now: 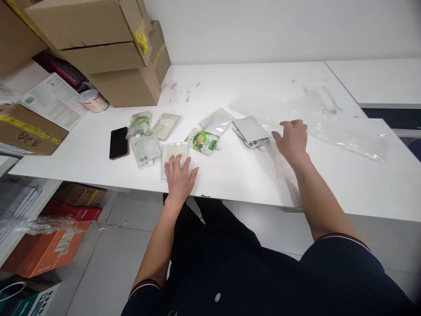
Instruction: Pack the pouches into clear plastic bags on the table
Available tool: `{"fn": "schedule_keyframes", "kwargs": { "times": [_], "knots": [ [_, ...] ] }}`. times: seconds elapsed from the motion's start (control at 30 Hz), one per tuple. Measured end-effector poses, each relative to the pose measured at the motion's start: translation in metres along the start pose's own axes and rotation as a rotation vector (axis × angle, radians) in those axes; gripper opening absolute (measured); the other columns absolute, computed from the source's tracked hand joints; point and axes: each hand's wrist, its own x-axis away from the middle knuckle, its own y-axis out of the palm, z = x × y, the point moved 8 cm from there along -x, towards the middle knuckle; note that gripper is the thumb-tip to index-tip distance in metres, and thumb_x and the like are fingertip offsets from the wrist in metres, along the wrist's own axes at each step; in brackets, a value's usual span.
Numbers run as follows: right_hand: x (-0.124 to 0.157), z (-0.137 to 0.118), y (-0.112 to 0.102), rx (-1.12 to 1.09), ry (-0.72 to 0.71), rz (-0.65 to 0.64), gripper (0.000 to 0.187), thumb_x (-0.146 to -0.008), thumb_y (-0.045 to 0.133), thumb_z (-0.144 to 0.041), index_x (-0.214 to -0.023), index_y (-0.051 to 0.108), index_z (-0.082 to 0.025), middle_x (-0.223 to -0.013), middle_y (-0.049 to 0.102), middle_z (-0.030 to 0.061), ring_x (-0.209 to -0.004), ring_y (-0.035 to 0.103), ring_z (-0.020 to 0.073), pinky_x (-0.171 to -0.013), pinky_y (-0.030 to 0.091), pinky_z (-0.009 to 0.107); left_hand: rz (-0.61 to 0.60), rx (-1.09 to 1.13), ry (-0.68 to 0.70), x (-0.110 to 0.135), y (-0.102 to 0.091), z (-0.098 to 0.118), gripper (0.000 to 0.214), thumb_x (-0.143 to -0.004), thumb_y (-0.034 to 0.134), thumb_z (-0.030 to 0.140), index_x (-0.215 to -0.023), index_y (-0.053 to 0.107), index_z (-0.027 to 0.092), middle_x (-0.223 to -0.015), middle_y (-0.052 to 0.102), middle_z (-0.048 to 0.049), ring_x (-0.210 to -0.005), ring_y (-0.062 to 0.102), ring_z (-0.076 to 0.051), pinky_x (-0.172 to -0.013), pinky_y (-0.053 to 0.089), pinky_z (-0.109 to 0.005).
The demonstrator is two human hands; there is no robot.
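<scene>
My left hand (179,175) lies with fingers spread on a pale packet in a clear bag (176,150) near the table's front edge. Over the right part of the table is my right hand (292,140), its fingers apart and nothing visible in it. A large sheet of clear plastic (348,138) lies around and beyond that hand; I cannot tell whether they touch. Left of it rests a small stack of white and grey pouches (251,131). Between my hands are a green fruit-print pouch (202,141) and a clear bag (219,120).
More bagged pouches (145,149) sit at the left, beside a black phone (119,142). Cardboard boxes (95,30) and a round tin (94,101) stand at the back left. Below, a shelf holds an orange box (46,250). A white wall (279,30) runs behind the table.
</scene>
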Motion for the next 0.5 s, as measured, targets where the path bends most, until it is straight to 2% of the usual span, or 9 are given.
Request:
{"fn": "schedule_keyframes", "kwargs": {
  "times": [0.07, 0.1, 0.13, 0.2, 0.27, 0.33, 0.4, 0.5],
  "knots": [
    [-0.021, 0.031, -0.001, 0.035, 0.076, 0.063, 0.060, -0.089, 0.062, -0.039, -0.142, 0.048, -0.013, -0.146, 0.039, 0.0253, -0.129, 0.038, 0.0395, -0.097, 0.040, 0.055, 0.020, 0.071, 0.078, -0.003, 0.003, 0.021, 0.039, -0.098, 0.048, 0.040, -0.123, 0.067, 0.017, -0.132, 0.061, -0.0177, -0.135, 0.044, -0.036, -0.111, 0.036, -0.054],
    [-0.032, 0.041, 0.004, 0.049, 0.091, 0.052, 0.064, -0.087, 0.064, -0.041, -0.143, 0.047, -0.015, -0.148, 0.038, 0.0251, -0.130, 0.038, 0.0402, -0.097, 0.039, 0.056, 0.009, 0.098, 0.115, -0.005, 0.007, 0.032, 0.036, -0.098, 0.048, 0.037, -0.119, 0.068, 0.017, -0.127, 0.064, -0.0162, -0.130, 0.048, -0.034, -0.109, 0.040, -0.051],
    [-0.043, 0.047, 0.010, 0.065, 0.097, 0.013, 0.061, -0.088, 0.063, -0.042, -0.141, 0.049, -0.016, -0.146, 0.041, 0.0244, -0.129, 0.039, 0.0403, -0.096, 0.039, 0.056, -0.010, 0.113, 0.148, -0.007, 0.011, 0.041, 0.034, -0.098, 0.048, 0.034, -0.117, 0.069, 0.017, -0.124, 0.066, -0.0149, -0.125, 0.051, -0.033, -0.106, 0.043, -0.048],
    [-0.058, 0.051, 0.024, 0.091, 0.095, -0.092, 0.044, -0.092, 0.056, -0.037, -0.131, 0.058, -0.017, -0.134, 0.055, 0.0216, -0.124, 0.044, 0.0383, -0.095, 0.038, 0.055, -0.041, 0.118, 0.185, -0.010, 0.018, 0.053, 0.031, -0.098, 0.048, 0.032, -0.113, 0.070, 0.017, -0.119, 0.068, -0.0136, -0.117, 0.055, -0.031, -0.100, 0.047, -0.045],
    [-0.066, 0.049, 0.025, 0.063, 0.097, -0.123, 0.032, -0.096, 0.045, -0.030, -0.116, 0.066, -0.017, -0.119, 0.063, 0.0187, -0.117, 0.048, 0.0349, -0.093, 0.038, 0.052, -0.059, 0.111, 0.187, -0.012, 0.023, 0.056, 0.030, -0.098, 0.047, 0.030, -0.111, 0.071, 0.017, -0.116, 0.069, -0.0132, -0.112, 0.057, -0.029, -0.096, 0.049, -0.044],
    [-0.067, 0.047, 0.009, -0.076, 0.113, -0.017, 0.030, -0.097, 0.041, -0.027, -0.102, 0.068, -0.016, -0.111, 0.064, 0.0186, -0.108, 0.051, 0.0317, -0.088, 0.038, 0.047, -0.067, 0.112, 0.167, -0.013, 0.026, 0.052, 0.029, -0.098, 0.048, 0.029, -0.110, 0.071, 0.017, -0.114, 0.069, -0.0130, -0.109, 0.058, -0.028, -0.094, 0.050, -0.043],
    [-0.062, 0.047, -0.018, -0.233, 0.121, 0.153, 0.031, -0.099, 0.035, -0.027, -0.095, 0.064, -0.017, -0.107, 0.063, 0.0180, -0.100, 0.052, 0.0281, -0.085, 0.036, 0.045, -0.072, 0.123, 0.141, -0.013, 0.027, 0.045, 0.027, -0.097, 0.050, 0.028, -0.110, 0.071, 0.017, -0.113, 0.070, -0.0126, -0.108, 0.059, -0.028, -0.095, 0.050, -0.043],
    [-0.050, 0.046, -0.061, -0.542, 0.059, 0.432, 0.028, -0.102, 0.028, -0.033, -0.092, 0.054, -0.027, -0.099, 0.060, 0.0105, -0.092, 0.051, 0.0247, -0.084, 0.036, 0.044, -0.078, 0.192, 0.108, -0.016, 0.026, 0.040, 0.026, -0.096, 0.052, 0.027, -0.109, 0.071, 0.018, -0.115, 0.069, -0.0123, -0.112, 0.059, -0.028, -0.098, 0.050, -0.044]
  ]
}}
